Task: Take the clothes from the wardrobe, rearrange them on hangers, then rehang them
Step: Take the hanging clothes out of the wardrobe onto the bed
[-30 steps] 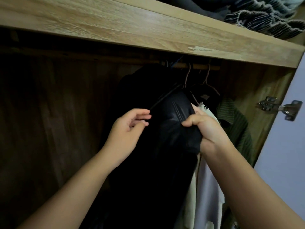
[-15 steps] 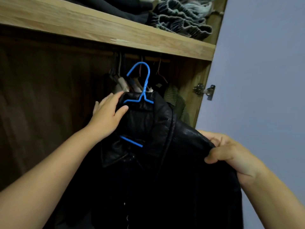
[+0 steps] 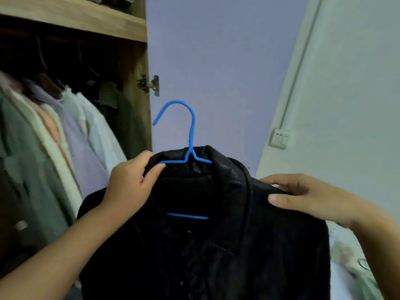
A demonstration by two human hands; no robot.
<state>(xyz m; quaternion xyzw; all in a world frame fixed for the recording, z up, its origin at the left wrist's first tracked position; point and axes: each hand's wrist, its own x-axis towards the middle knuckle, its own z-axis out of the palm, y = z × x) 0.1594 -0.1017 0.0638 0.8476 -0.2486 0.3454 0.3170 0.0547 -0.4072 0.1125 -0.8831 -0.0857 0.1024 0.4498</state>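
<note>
A black leather jacket (image 3: 216, 245) hangs on a blue wire hanger (image 3: 190, 135) in front of me, outside the wardrobe. My left hand (image 3: 129, 185) grips the jacket's collar and the hanger's left arm. My right hand (image 3: 303, 195) pinches the jacket's right shoulder. The hanger's hook points up, free of any rail. Pale shirts (image 3: 71, 131) still hang inside the wardrobe (image 3: 138, 118) at the left.
A wooden shelf (image 3: 86, 20) tops the wardrobe, with a door hinge (image 3: 149, 84) on its right side panel. A wall socket (image 3: 280, 138) sits on the pale wall at the right. Light fabric (image 3: 350, 267) lies low at the right.
The jacket on its blue hanger came off the rail and out of the wardrobe to the right. My view turned right with it, and both hands kept their hold.
</note>
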